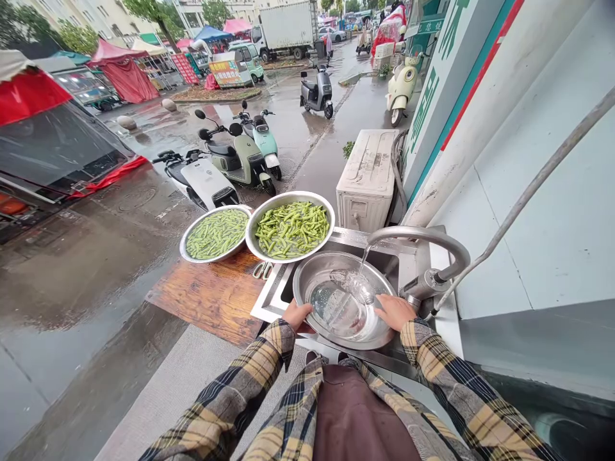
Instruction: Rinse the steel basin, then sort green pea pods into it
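Between my hands a wide metal basin [336,272] rests over the sink [384,246], with clear water in its bottom. A stream runs into it from the curved faucet [423,237]. My left hand [296,315] grips the left rim, thumb on top and fingers hidden beneath. On the right, my right hand [394,312] holds the opposite rim, its thumb and fingertips over the edge. Just beyond stands a basin of green pods [293,227], overlapping the sink's corner. A second basin of green pods [218,234], lying in water, is to its left.
A pair of scissors [262,270] lies on the wooden board [211,294] left of the sink. Behind the sink stands an outdoor air-conditioner unit [368,176]. A hose [523,198] runs along the right wall. Several scooters [235,153] are parked on the wet pavement.
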### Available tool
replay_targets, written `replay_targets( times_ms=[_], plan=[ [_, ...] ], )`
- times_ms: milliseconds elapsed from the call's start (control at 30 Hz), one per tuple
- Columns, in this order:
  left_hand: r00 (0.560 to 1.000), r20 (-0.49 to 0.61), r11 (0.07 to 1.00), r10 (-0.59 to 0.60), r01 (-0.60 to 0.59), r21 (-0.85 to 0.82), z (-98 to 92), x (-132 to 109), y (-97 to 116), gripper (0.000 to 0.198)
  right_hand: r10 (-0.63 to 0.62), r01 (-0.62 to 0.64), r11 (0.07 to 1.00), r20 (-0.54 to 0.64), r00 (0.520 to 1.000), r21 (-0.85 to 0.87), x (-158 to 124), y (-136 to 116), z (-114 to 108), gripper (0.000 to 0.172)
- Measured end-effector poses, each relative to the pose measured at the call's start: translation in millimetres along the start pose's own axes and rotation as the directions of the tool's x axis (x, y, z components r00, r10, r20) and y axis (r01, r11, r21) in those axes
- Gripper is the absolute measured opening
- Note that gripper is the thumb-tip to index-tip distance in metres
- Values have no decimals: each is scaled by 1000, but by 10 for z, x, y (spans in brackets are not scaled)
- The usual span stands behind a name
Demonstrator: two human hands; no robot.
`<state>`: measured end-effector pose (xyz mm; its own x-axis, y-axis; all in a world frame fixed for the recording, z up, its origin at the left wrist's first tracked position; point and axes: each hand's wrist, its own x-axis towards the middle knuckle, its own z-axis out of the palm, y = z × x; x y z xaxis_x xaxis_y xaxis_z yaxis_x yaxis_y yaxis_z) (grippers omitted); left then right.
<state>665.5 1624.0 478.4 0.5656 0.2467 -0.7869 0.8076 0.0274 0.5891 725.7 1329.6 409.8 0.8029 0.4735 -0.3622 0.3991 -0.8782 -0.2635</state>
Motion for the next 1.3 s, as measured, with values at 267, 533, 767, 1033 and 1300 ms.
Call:
replay_targets(
  times_ms=[267, 533, 767, 1033, 1300],
  plan=[
    [1000, 3, 999, 23, -23, -22, -2, 18, -29, 34, -7, 7, 1000, -4, 1000, 3, 8, 12, 11, 43],
    [998, -41, 998, 48, -50, -42, 4, -19, -62, 33, 2, -2, 1000, 2, 1000, 8, -2, 13, 2, 42],
    [999, -34, 999, 36, -38, -38, -66, -35, -79, 33, 18, -18, 1000, -6, 1000, 14, -11, -8, 1, 42],
    [1000, -17, 1000, 13, -13, -28, -103, -33, -84, 32, 45, -44, 999, -26, 999, 15, -18, -35, 9, 45],
    [998, -66, 999, 23, -25, -30, -142, -192, -116, 39, 43, -42, 999, -55, 998, 24, -26, -27, 21, 44]
  ],
)
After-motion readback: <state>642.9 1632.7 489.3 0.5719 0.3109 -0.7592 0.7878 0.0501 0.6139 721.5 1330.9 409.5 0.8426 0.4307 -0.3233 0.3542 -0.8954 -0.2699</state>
